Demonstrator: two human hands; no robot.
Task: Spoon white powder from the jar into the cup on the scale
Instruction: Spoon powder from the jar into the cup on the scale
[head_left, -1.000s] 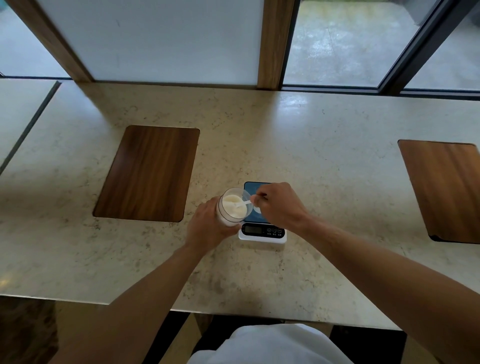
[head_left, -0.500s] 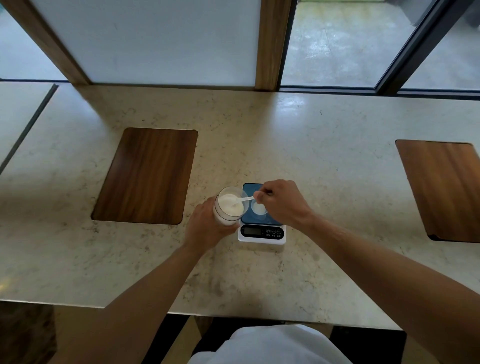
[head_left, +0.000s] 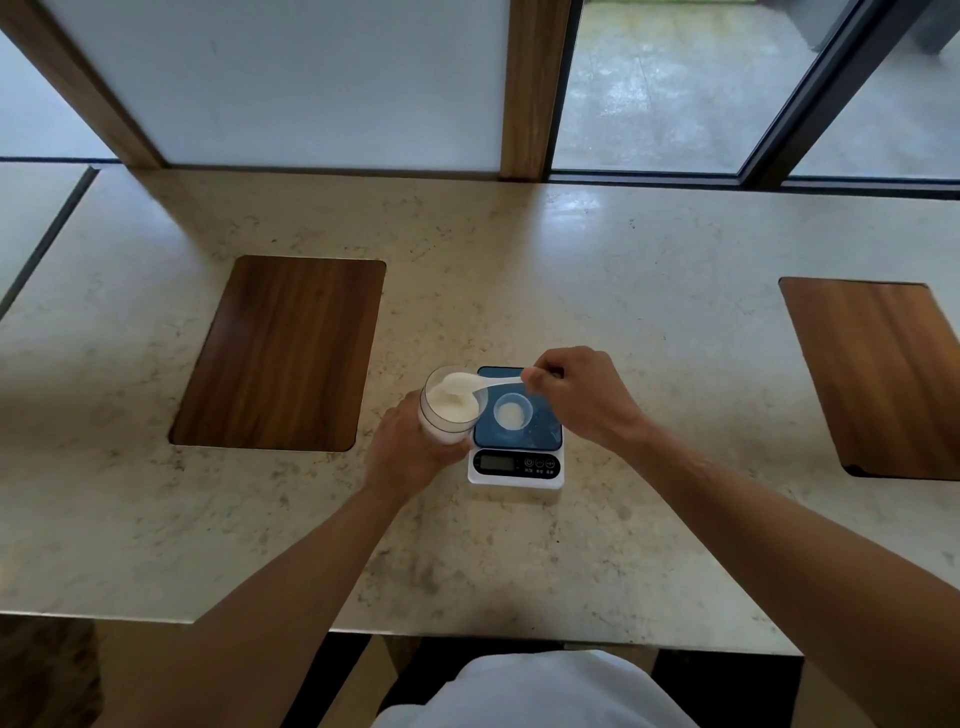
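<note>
My left hand (head_left: 410, 452) grips a clear jar (head_left: 450, 410) of white powder, tilted slightly, just left of the scale. My right hand (head_left: 582, 397) pinches the handle of a white plastic spoon (head_left: 475, 383); its bowl, heaped with powder, sits over the jar's mouth. A small clear cup (head_left: 511, 411) with a little white powder in it stands on the blue plate of a white digital scale (head_left: 517, 447). The scale's display faces me, and its reading is too small to tell.
The scale stands on a pale stone counter (head_left: 649, 291). A wooden inset panel (head_left: 283, 351) lies to the left and another (head_left: 883, 374) at the right edge. Windows and wooden posts run along the back. The counter's front edge is close to my body.
The spoon's bowl has risen out of the jar's powder, now loaded, and my right hand has drawn back to the right, uncovering the cup on the scale. The left hand still holds the jar.
</note>
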